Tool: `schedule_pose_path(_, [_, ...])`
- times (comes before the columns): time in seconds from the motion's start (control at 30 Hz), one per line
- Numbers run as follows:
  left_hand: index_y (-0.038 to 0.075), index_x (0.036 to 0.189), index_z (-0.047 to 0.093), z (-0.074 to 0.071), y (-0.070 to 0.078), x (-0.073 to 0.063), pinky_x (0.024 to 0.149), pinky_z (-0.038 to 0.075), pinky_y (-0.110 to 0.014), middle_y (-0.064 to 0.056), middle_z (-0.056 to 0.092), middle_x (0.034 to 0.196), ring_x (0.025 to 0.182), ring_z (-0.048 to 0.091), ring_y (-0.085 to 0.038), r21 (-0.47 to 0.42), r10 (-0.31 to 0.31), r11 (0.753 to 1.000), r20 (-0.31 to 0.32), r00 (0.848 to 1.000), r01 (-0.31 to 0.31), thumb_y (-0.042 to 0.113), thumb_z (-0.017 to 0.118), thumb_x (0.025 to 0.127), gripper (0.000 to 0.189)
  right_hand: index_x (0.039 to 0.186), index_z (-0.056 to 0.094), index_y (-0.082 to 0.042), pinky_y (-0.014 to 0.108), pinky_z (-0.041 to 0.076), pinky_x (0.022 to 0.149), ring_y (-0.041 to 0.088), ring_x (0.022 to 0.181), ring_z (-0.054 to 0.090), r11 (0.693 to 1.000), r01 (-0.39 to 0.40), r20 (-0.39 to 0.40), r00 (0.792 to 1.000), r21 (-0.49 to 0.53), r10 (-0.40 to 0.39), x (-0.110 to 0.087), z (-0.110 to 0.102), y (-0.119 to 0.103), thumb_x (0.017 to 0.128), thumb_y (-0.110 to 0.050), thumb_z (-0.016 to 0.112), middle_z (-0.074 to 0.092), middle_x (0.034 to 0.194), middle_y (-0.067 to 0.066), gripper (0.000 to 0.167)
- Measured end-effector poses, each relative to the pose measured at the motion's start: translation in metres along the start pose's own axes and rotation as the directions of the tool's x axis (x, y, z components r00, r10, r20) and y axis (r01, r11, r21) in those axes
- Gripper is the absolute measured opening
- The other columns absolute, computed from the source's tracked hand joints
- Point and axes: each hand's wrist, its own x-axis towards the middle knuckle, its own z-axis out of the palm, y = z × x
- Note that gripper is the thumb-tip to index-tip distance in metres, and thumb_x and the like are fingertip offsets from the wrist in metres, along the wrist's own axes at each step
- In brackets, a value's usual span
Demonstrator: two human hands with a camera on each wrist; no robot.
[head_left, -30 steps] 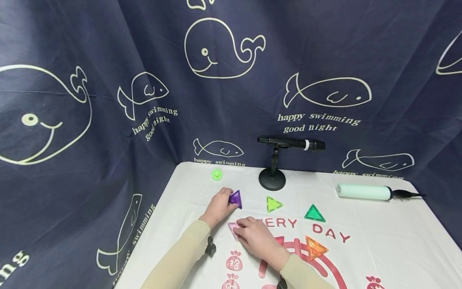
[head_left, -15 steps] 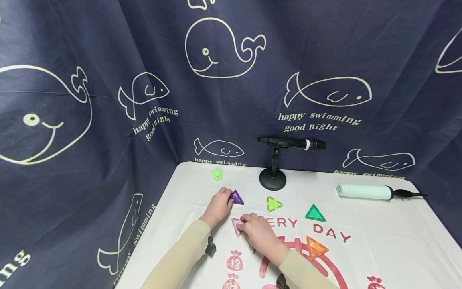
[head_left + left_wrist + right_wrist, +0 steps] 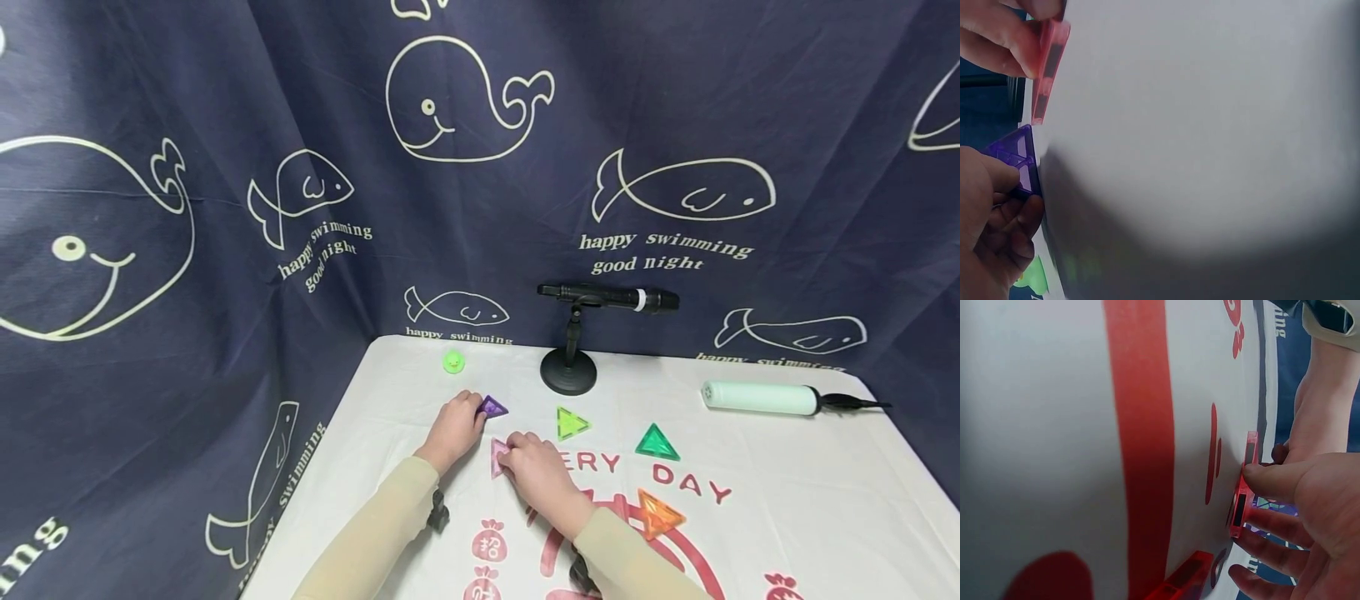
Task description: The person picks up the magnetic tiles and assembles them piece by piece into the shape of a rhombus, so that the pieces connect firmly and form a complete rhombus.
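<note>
My left hand pinches a translucent purple triangular magnetic tile between thumb and fingers. In the left wrist view this purple tile stands tilted at the white surface. Just nearer to me, my right hand grips a pink triangular magnetic tile by its right side. Dark strips show in the edge of the pink tile. A small gap separates the two tiles. Fingers hide part of each. A red tile lies below my right hand, mostly hidden in the head view.
To the right lie a yellow-green triangle, a green triangle and an orange triangle. Behind them are a small green duck, a black microphone stand and a mint hand pump. A dark blue curtain closes the back.
The purple tile has turned in my left fingers and now looks flatter. My right hand has moved the pink tile away from me and slightly right, closer to the purple one.
</note>
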Motion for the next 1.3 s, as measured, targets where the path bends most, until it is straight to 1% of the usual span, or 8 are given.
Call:
schedule_pose_path(0.13, [0.007, 0.096, 0.065, 0.001, -0.001, 0.001, 0.075, 0.057, -0.04, -0.006, 0.062, 0.088, 0.08, 0.067, -0.025, 0.015, 0.012, 1.0, -0.004, 1.0, -0.012, 0.014, 0.072, 0.098, 0.009, 0.095, 0.084, -0.017, 0.044, 0.053, 0.067, 0.027, 0.086, 0.064, 0.999, -0.034, 0.007, 0.999, 0.01, 0.034, 0.003, 0.002, 0.001, 0.089, -0.015, 0.081, 0.068, 0.099, 0.006, 0.006])
schedule_pose_path(0.3, [0.009, 0.091, 0.064, -0.001, 0.0, 0.002, 0.069, 0.054, -0.039, -0.003, 0.059, 0.082, 0.073, 0.063, -0.022, 0.022, 0.026, 0.999, -0.015, 1.0, -0.026, 0.013, 0.073, 0.096, 0.011, 0.095, 0.084, -0.018, 0.044, 0.052, 0.066, 0.027, 0.085, 0.063, 0.998, -0.048, -0.014, 0.999, 0.033, 0.049, 0.007, 0.006, 0.004, 0.088, -0.016, 0.081, 0.067, 0.097, 0.006, 0.007])
schedule_pose_path(0.43, [0.011, 0.083, 0.06, -0.003, 0.003, 0.003, 0.063, 0.051, -0.038, -0.001, 0.056, 0.076, 0.068, 0.058, -0.02, 0.015, 0.052, 0.999, -0.024, 0.998, -0.052, 0.011, 0.074, 0.094, 0.018, 0.093, 0.084, -0.018, 0.044, 0.051, 0.064, 0.027, 0.085, 0.062, 0.997, -0.058, -0.033, 0.998, 0.055, 0.06, 0.01, 0.008, 0.007, 0.087, -0.019, 0.082, 0.066, 0.096, 0.004, 0.006])
schedule_pose_path(0.57, [0.014, 0.078, 0.055, -0.005, 0.006, 0.004, 0.061, 0.05, -0.038, 0.0, 0.054, 0.073, 0.065, 0.058, -0.02, 0.022, 0.048, 0.999, -0.014, 0.999, -0.048, 0.01, 0.074, 0.093, 0.024, 0.091, 0.083, -0.015, 0.045, 0.051, 0.064, 0.028, 0.085, 0.062, 0.995, -0.059, -0.052, 0.997, 0.078, 0.063, 0.014, 0.01, 0.009, 0.087, -0.019, 0.083, 0.065, 0.095, 0.005, 0.006])
schedule_pose_path(0.67, [0.013, 0.079, 0.057, -0.006, 0.009, 0.004, 0.062, 0.051, -0.038, -0.001, 0.056, 0.073, 0.067, 0.06, -0.021, 0.028, 0.029, 0.999, -0.001, 1.0, -0.029, 0.011, 0.074, 0.093, 0.022, 0.09, 0.083, -0.013, 0.045, 0.051, 0.065, 0.028, 0.086, 0.061, 0.995, -0.056, -0.06, 0.996, 0.082, 0.061, 0.016, 0.011, 0.01, 0.086, -0.018, 0.084, 0.065, 0.095, 0.006, 0.007])
schedule_pose_path(0.97, [0.007, 0.091, 0.069, -0.004, 0.014, 0.002, 0.069, 0.056, -0.043, -0.009, 0.067, 0.079, 0.076, 0.069, -0.029, 0.061, 0.002, 0.998, 0.004, 1.0, -0.002, 0.011, 0.072, 0.092, 0.005, 0.082, 0.082, -0.017, 0.041, 0.049, 0.064, 0.026, 0.083, 0.06, 0.998, -0.053, -0.057, 0.997, 0.047, 0.055, 0.023, 0.016, 0.012, 0.086, -0.02, 0.084, 0.062, 0.088, 0.003, 0.005])
schedule_pose_path(1.13, [0.006, 0.093, 0.072, -0.004, 0.018, 0.002, 0.071, 0.057, -0.044, -0.009, 0.069, 0.081, 0.079, 0.071, -0.031, 0.076, -0.032, 0.997, 0.023, 0.999, 0.03, 0.012, 0.073, 0.092, 0.007, 0.08, 0.08, -0.014, 0.044, 0.049, 0.064, 0.028, 0.081, 0.061, 0.997, -0.058, -0.072, 0.996, 0.048, 0.062, 0.026, 0.016, 0.012, 0.086, -0.017, 0.083, 0.063, 0.087, 0.005, 0.008])
schedule_pose_path(1.3, [0.005, 0.087, 0.072, -0.006, 0.021, 0.003, 0.07, 0.056, -0.044, -0.009, 0.069, 0.08, 0.077, 0.071, -0.032, 0.085, -0.033, 0.996, 0.019, 0.999, 0.031, 0.014, 0.073, 0.093, 0.01, 0.078, 0.079, -0.014, 0.045, 0.05, 0.065, 0.029, 0.081, 0.061, 0.995, -0.089, -0.05, 0.995, 0.054, 0.092, 0.032, 0.016, 0.013, 0.086, -0.015, 0.084, 0.063, 0.087, 0.006, 0.009])
